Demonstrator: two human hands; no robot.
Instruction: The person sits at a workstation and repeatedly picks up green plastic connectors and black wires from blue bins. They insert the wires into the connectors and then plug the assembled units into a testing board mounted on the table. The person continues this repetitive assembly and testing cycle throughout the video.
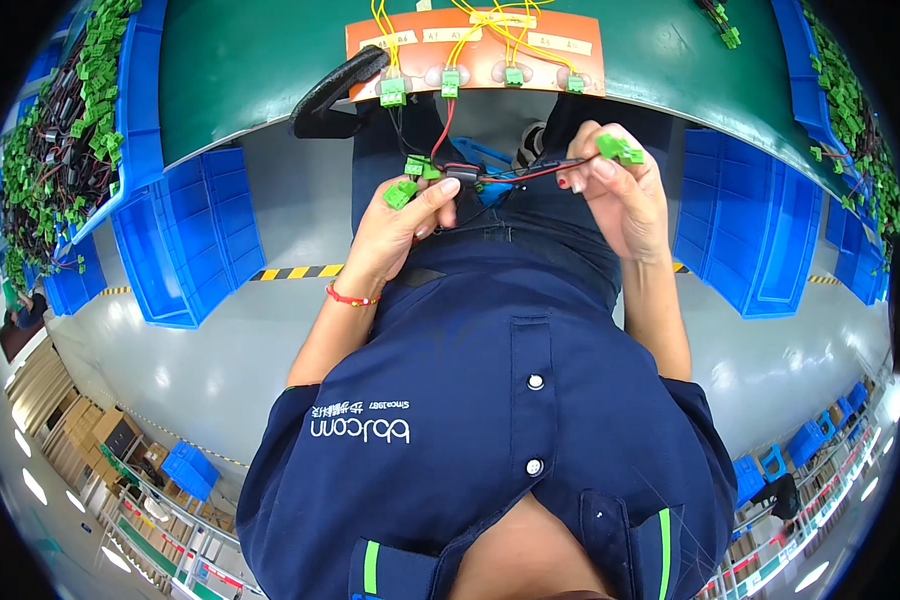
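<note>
Wire harness (490,175) stretched between my hands: left hand (410,215) pinches its middle, right hand (625,195) grips a green connector (620,150); straightening seems underway, demanding gentle tension.

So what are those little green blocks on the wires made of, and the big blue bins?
The green connector blocks look like moulded plastic: one even bright colour, blocky edges, a dull sheen. The wires between both hands seem coated in smooth red and black insulation, probably plastic; the core is hidden. The blue bins look like hard glossy plastic, with ribbed walls that catch the light.
</note>
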